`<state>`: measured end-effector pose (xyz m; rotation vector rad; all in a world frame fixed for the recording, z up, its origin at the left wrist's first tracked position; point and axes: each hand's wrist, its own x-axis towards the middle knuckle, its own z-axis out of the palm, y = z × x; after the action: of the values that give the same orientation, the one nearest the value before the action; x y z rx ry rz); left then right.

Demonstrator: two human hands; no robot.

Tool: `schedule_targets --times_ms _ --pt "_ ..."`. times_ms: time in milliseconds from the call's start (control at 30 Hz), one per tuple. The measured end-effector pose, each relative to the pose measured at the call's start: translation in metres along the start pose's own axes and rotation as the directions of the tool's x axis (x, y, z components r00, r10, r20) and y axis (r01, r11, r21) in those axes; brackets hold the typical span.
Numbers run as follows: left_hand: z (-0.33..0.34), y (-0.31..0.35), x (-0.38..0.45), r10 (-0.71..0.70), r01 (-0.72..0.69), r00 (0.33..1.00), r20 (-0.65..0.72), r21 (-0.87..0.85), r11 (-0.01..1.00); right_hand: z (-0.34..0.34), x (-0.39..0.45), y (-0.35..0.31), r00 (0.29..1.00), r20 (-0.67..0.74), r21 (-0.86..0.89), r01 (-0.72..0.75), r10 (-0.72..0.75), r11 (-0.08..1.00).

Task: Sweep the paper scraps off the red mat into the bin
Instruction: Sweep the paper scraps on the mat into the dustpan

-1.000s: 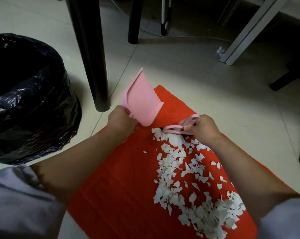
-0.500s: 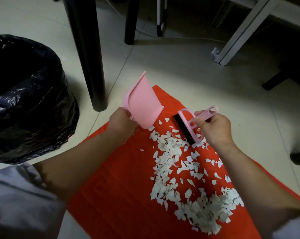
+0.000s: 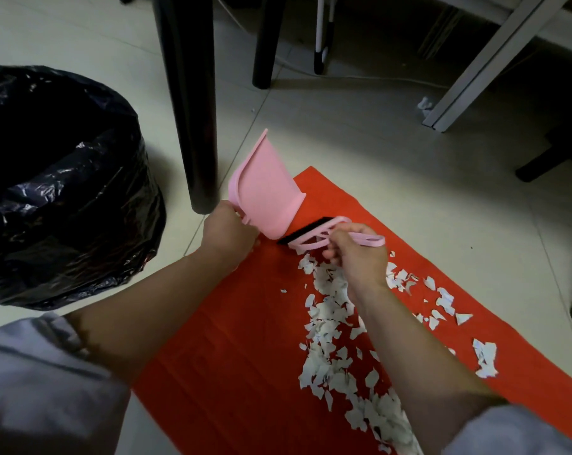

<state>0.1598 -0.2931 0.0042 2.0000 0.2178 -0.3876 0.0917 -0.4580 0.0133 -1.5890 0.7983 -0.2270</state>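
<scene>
White, jagged paper scraps are strewn in a ragged band along the flat red mat, which is spread on pale floor tiles. A smooth pink dustpan is gripped at its handle by the left hand and tilted at the mat's far corner, while a pink brush with black bristles is pinched in the curled fingers of the right hand, just beside the pan's lip. To the left, off the mat, a bin is lined with crinkled, glossy black plastic.
</scene>
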Motion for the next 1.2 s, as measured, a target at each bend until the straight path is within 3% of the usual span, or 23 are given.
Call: schedule_targets --times_ms 133,300,500,600,733,933,1067,1200 --pt "-0.001 -0.005 0.004 -0.007 0.007 1.000 -0.011 0.008 1.000 0.017 0.006 0.013 1.000 0.000 -0.049 -0.013 0.013 0.999" --pt "0.003 -0.007 0.006 -0.018 0.018 1.000 0.025 0.020 1.000 0.004 0.009 0.029 0.990 -0.112 -0.126 -0.094 0.080 0.988" --pt "0.008 -0.006 0.003 -0.027 0.025 0.999 0.045 0.048 0.999 -0.020 0.005 0.012 0.941 -0.325 -0.223 0.019 -0.093 0.975" --pt "0.011 -0.004 0.003 -0.030 0.028 0.999 0.041 0.039 0.999 -0.016 0.006 0.006 0.959 -0.258 -0.162 0.079 -0.120 0.984" --pt "0.014 -0.005 0.003 -0.022 0.020 0.999 0.038 0.053 0.998 0.003 0.006 0.016 0.997 -0.068 -0.128 0.017 -0.026 0.992" --pt "0.015 -0.006 0.000 -0.021 0.018 0.998 0.066 0.043 0.999 -0.019 0.001 0.032 0.981 -0.182 -0.198 -0.104 0.068 0.975" --pt "0.014 -0.002 -0.002 -0.009 0.007 0.998 0.061 0.038 0.999 -0.032 -0.007 0.019 0.946 -0.313 -0.233 0.013 -0.088 0.972" --pt "0.015 0.003 -0.004 0.002 -0.005 0.998 0.060 0.051 0.999 -0.020 -0.015 0.011 0.981 -0.146 -0.176 0.103 -0.130 0.979"
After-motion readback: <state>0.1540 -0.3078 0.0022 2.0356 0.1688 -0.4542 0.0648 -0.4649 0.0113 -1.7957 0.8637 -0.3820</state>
